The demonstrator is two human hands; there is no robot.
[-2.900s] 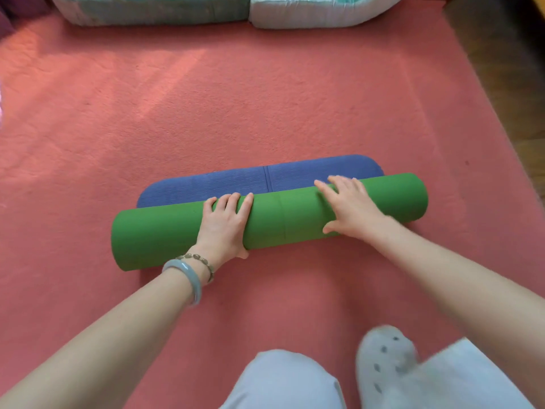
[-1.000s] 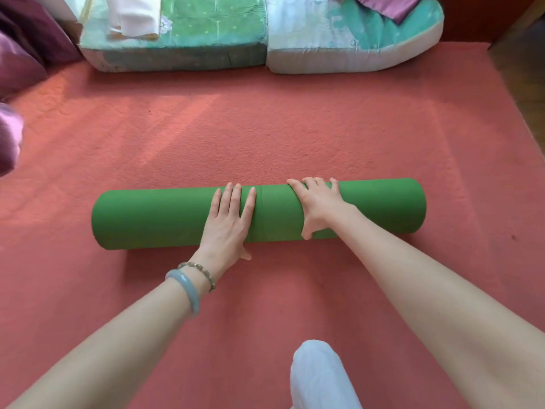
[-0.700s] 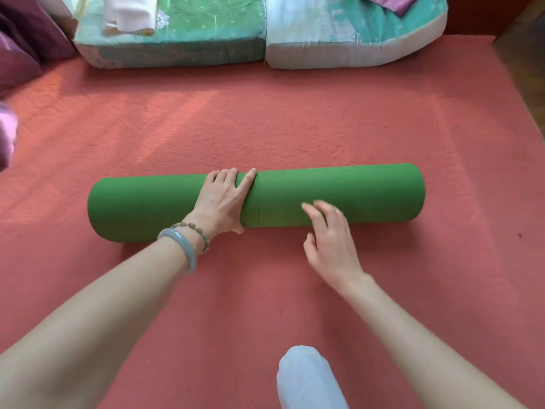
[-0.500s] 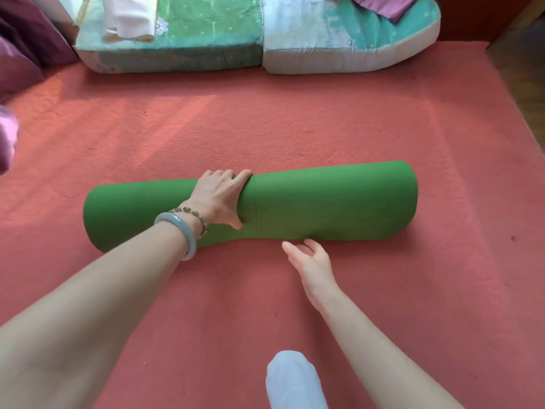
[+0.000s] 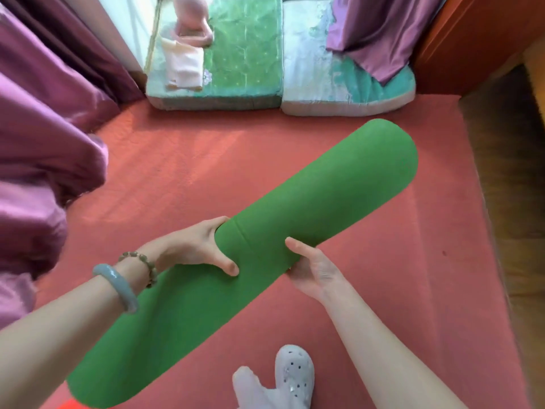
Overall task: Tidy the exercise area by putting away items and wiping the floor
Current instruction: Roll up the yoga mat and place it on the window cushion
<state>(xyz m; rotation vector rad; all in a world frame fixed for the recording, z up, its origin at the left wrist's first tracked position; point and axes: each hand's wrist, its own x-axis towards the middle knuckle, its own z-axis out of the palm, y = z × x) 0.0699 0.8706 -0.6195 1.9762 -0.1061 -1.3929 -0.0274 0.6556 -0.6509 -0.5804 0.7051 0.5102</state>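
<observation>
- Left thumb (image 5: 230,265) presses the near face of the rolled green foam exercise mat (image 5: 295,219). The other left fingers curl over its far side, so your left hand (image 5: 191,249) grips it round the middle.
- Right thumb (image 5: 295,245) hooks up the near side. The right hand (image 5: 312,270) sits palm-up under the roll and cradles it; its other fingers are hidden beneath, so how far they wrap can't be told.
- Why this hold: over-grip plus under-grip near the centre likely balances the long roll and keeps it from unwinding during the carry.
- The mat runs diagonally, far end up-right toward the cushions, near end down-left by your left forearm. It looks raised off the salmon-red carpet (image 5: 206,172); the near end's contact can't be seen.
- Step, as a guess: carrying it off to storage. The floor wipe is not yet started.
- Counts: one mat and two hands, both on it.
- Left wrist has two bracelets: a pale grey-blue bangle (image 5: 118,287) and a beaded bracelet (image 5: 144,261).
- One white perforated clog (image 5: 295,376) is at the bottom.
- Two floor cushions lie at the far edge, a green patterned cushion (image 5: 244,54) and a white-and-teal cushion (image 5: 339,84).
- One folded peach cloth (image 5: 184,66) lies on the green one.
- Purple curtains (image 5: 44,113) hang at the left.
</observation>
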